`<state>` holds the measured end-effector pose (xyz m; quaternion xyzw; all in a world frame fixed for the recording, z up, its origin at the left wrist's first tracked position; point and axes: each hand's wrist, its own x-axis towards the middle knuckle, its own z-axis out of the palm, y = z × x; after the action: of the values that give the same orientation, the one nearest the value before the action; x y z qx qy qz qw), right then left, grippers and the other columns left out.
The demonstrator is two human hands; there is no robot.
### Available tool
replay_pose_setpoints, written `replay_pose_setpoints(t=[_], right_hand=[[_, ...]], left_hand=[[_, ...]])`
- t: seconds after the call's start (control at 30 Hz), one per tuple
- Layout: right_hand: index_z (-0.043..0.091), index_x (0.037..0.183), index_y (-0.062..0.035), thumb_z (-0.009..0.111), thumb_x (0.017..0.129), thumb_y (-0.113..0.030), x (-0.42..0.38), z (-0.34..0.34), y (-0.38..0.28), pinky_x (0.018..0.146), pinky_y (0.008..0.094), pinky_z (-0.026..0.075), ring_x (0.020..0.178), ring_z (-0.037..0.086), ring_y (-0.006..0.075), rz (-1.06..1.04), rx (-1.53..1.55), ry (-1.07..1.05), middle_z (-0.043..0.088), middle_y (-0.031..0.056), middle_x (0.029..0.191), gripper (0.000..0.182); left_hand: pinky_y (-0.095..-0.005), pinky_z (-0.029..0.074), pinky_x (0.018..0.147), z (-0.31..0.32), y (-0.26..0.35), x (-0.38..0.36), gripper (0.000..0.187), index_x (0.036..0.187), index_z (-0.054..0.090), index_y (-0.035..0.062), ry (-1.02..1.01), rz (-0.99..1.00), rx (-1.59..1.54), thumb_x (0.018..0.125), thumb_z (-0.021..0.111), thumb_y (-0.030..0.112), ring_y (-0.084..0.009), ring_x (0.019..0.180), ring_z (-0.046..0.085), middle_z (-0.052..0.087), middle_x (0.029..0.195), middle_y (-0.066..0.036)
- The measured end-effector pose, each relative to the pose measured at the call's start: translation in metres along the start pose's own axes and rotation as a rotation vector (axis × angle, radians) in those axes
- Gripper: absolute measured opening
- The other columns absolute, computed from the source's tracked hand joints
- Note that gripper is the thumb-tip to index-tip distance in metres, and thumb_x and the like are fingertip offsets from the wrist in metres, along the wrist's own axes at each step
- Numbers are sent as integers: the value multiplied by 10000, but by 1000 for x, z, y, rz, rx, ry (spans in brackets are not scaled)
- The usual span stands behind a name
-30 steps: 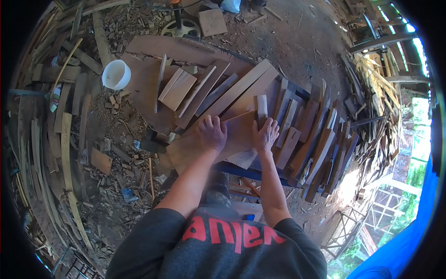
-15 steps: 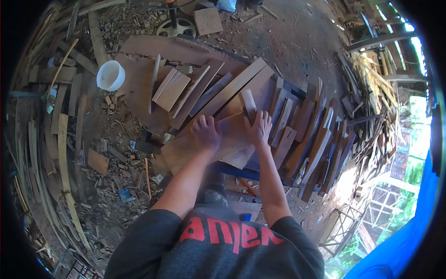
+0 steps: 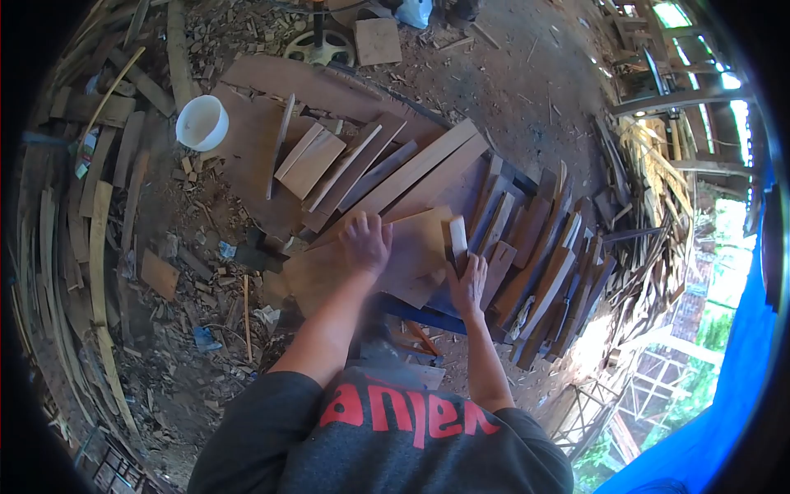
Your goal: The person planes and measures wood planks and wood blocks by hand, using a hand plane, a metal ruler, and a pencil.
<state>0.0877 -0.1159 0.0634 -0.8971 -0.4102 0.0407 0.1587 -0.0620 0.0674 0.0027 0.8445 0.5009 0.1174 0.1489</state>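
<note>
A flat, light-brown wooden board (image 3: 411,257) lies at a slant on the bench in front of me. My left hand (image 3: 367,245) is at the board's far edge, its fingers bent and closed on it. Beyond the right end of that board, my right hand (image 3: 468,281) holds a small wooden block (image 3: 457,237) whose pale face points up. Part of the block is hidden by the fingers. Just past the board lies a long pair of planks (image 3: 428,169).
Several wood pieces (image 3: 543,235) lie side by side to the right, and more slats (image 3: 354,165) to the left. A white bucket (image 3: 202,123) stands at the far left. Wood scraps (image 3: 218,300) litter the ground. Stacked timber (image 3: 99,247) lines the left side.
My right hand and the block have moved right and nearer to me, off the board's middle toward its right end. My left hand remains at the board's far edge.
</note>
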Motion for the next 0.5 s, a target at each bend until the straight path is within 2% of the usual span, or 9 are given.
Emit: replay_pose_setpoints(t=[0.1,0.17,0.23,0.27,0.33,0.4,0.43,0.5], right_hand=[[517,1106,6,695,832,-350,53,18,-40,855,492,409,996,495,405,-14,-47,45,513,199,1048,483],[517,1039,1,691,831,-354,80,30,-66,831,499,415,1004,500,396,50,-91,87,518,201,1056,447],[520,1033,1,694,822,-337,84,33,-91,823,501,417,1008,499,392,171,-100,87,515,203,1045,435],[520,1033,1,694,822,-337,74,37,-97,823,501,417,1008,499,392,178,-101,89,515,203,1045,435],[518,1039,0,700,809,-323,39,46,-99,819,504,415,1011,497,393,15,-106,77,512,204,1046,436],[519,1109,-8,713,791,-327,-11,41,-98,816,505,412,1007,495,392,-79,-86,-40,513,199,1077,491],[519,1109,-8,713,791,-327,-25,35,-97,816,505,412,1007,495,392,-85,-88,-41,513,199,1077,491],[518,1138,-11,718,789,-335,-40,24,-89,825,496,416,1009,499,390,43,-31,-129,515,198,1081,516]], left_hand=[[-551,347,929,-1,0,1,299,1090,536,132,-13,-7,-16,973,486,402,-381,1186,399,433,1265,-153],[-546,341,940,-5,0,2,277,1092,536,132,-27,-9,-26,977,483,378,-380,1197,393,430,1269,-152],[-542,335,952,-5,1,-1,255,1094,536,133,-44,-10,-38,980,480,354,-379,1208,387,427,1273,-151],[-536,331,963,-6,0,-1,245,1097,538,138,-46,-14,-58,982,479,346,-377,1219,381,426,1277,-147],[-530,327,974,0,-4,0,236,1099,540,143,-36,-11,-85,983,477,338,-375,1230,375,425,1281,-144],[-527,338,964,18,-11,-4,208,1100,543,155,-22,-12,-42,979,476,311,-380,1225,386,430,1276,-134],[-527,338,964,16,-11,-4,208,1100,543,155,-20,-17,-44,979,476,311,-380,1225,386,430,1276,-134],[-530,351,946,10,-7,-2,181,1095,543,165,11,-14,-46,970,477,278,-381,1206,405,437,1263,-129]])
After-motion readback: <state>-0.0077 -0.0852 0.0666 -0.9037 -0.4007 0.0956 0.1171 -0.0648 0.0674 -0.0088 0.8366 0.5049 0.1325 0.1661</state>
